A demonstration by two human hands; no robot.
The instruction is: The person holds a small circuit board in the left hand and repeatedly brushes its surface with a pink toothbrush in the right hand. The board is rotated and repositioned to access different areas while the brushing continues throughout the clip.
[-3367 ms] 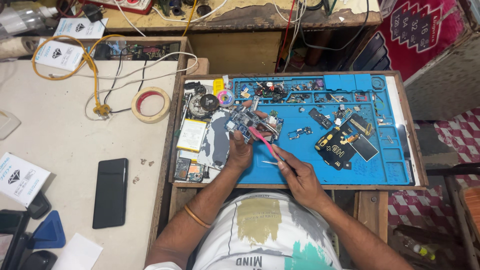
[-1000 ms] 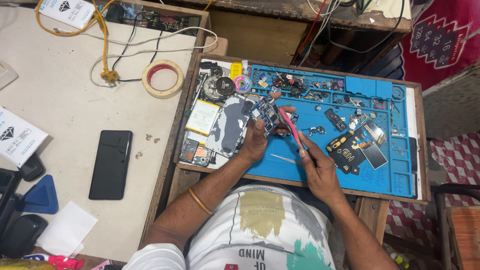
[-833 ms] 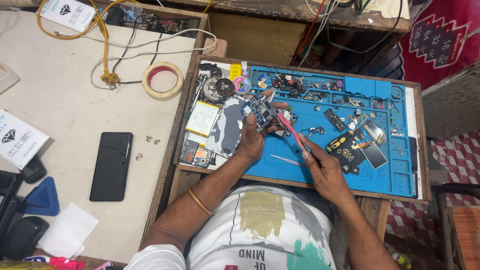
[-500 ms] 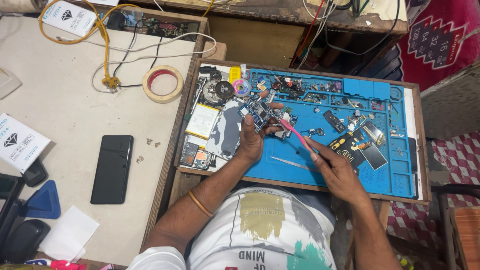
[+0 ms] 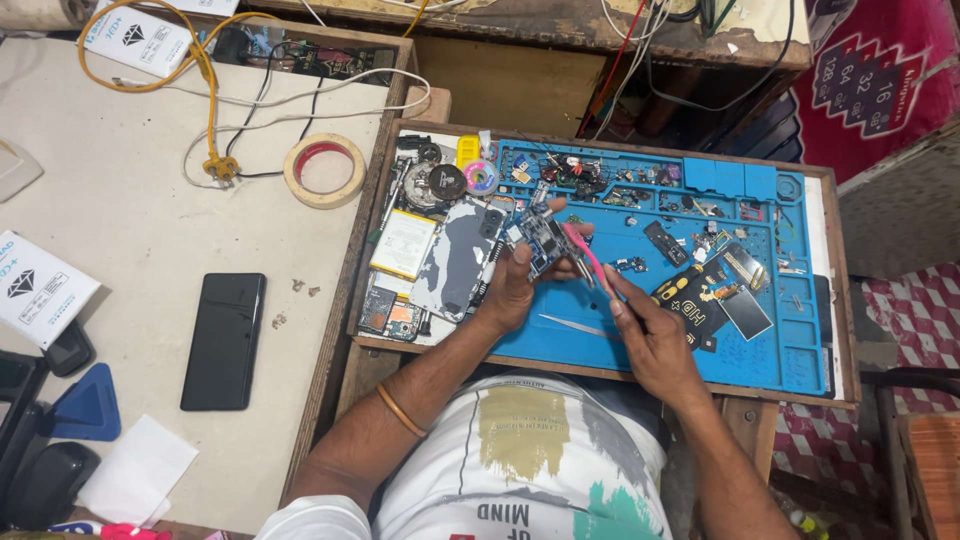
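A person seated at a small wooden workbench bends over a blue repair mat (image 5: 640, 345) littered with tiny parts; the left hand (image 5: 513, 290) is curled around a small circuit board (image 5: 538, 238), fingers clasped on its edges and holding it just above the mat's left half; the right hand (image 5: 655, 340) pinches a slim pink tool (image 5: 588, 258) between thumb and fingertips, its far end meeting the board's right edge; a thin metal bangle (image 5: 400, 410) circles the left forearm. A pair of metal tweezers (image 5: 572, 325) lies flat on the mat between the two hands; just left of the board rest a grey phone back cover (image 5: 455, 258) and a pale rectangular battery (image 5: 402, 243); a black card with yellow markings (image 5: 692, 300) sits to the right, near the right hand's knuckles. On the pale table alongside, well apart from the work, lie a black smartphone (image 5: 223, 340) face up, a roll of tan tape (image 5: 325, 170), a yellow cable (image 5: 205, 95) looped toward the far edge, and a blue triangular pick (image 5: 88, 405) near the lower corner; a white boxed item (image 5: 35, 290) sits at the table's left edge.
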